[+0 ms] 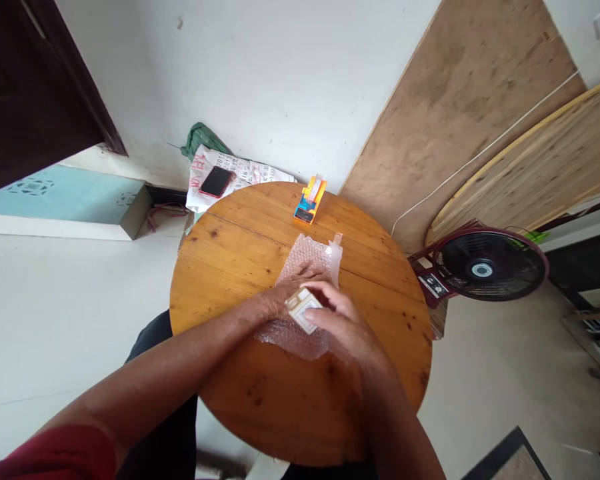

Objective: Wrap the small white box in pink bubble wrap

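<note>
A sheet of bubble wrap (307, 263) lies in the middle of a round wooden table (240, 240). My left hand (295, 283) rests flat on the wrap with its fingers stretched out. My right hand (343, 320) is closed round a small white and tan box (304, 310), holding it on the wrap just below the left hand's fingers. A short strip of clear tape (336, 248) sticks up at the wrap's far right corner.
An orange and blue packet (310, 200) stands at the table's far edge. Beyond it a dark phone (216, 181) lies on a printed sack (247, 172) on the floor. A floor fan (483, 267) stands to the right, with wooden boards (460, 100) leaning on the wall.
</note>
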`<control>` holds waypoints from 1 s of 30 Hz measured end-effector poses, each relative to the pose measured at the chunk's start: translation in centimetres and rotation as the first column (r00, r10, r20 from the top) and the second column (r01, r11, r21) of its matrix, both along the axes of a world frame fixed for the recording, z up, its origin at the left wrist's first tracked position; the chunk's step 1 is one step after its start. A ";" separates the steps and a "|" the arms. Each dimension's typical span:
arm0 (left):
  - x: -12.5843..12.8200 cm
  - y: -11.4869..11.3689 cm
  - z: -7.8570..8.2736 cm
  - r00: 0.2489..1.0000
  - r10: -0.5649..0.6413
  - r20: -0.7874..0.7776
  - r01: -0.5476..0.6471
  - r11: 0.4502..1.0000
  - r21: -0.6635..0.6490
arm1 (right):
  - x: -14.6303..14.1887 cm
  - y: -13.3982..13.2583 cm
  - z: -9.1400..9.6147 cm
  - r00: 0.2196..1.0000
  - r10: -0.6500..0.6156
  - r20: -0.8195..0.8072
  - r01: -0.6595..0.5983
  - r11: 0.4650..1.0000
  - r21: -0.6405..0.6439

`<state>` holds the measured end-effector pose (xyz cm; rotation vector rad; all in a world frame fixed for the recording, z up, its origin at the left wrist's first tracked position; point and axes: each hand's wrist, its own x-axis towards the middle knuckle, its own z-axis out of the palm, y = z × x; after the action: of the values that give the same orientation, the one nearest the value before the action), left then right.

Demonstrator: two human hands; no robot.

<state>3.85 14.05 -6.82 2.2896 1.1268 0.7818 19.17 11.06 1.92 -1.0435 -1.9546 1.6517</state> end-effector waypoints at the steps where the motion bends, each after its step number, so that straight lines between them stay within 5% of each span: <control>1: 0.0 -0.3 0.5 1.000 -0.022 -0.020 0.022 1.000 -0.017 | 0.8 0.8 -0.5 1.000 -0.030 0.002 0.030 1.000 0.006; 5: -0.7 -0.5 2.1 0.999 -0.042 0.010 0.043 0.995 -0.086 | 3.9 2.9 -2.7 0.975 -0.213 -0.061 0.215 0.976 0.024; 9: -2.0 0.7 1.7 0.895 0.073 0.441 0.100 0.929 -0.356 | 4.3 3.6 -4.8 0.935 -0.341 -0.092 0.353 0.920 0.172; 12: -2.5 1.4 1.0 0.685 0.267 0.677 0.151 0.858 -0.491 | 3.6 3.5 -5.8 0.952 -0.307 0.012 0.280 0.883 0.377; 15: -2.5 1.5 0.8 0.579 0.335 0.744 0.203 0.824 -0.529 | 3.2 3.3 -6.2 0.976 -0.171 0.132 0.085 0.865 0.494; 21: -2.4 1.4 1.0 0.573 0.337 0.747 0.214 0.818 -0.534 | 4.3 3.7 -6.0 0.972 -0.199 0.128 0.121 0.882 0.456; 30: -2.3 1.2 1.2 0.642 0.313 0.700 0.180 0.826 -0.534 | 3.8 3.4 -4.4 0.980 -0.095 0.173 0.011 0.900 0.437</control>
<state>1.55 15.20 -5.64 1.1812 0.8526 1.1207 22.97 14.43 -2.51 -1.0899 -2.2526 1.0385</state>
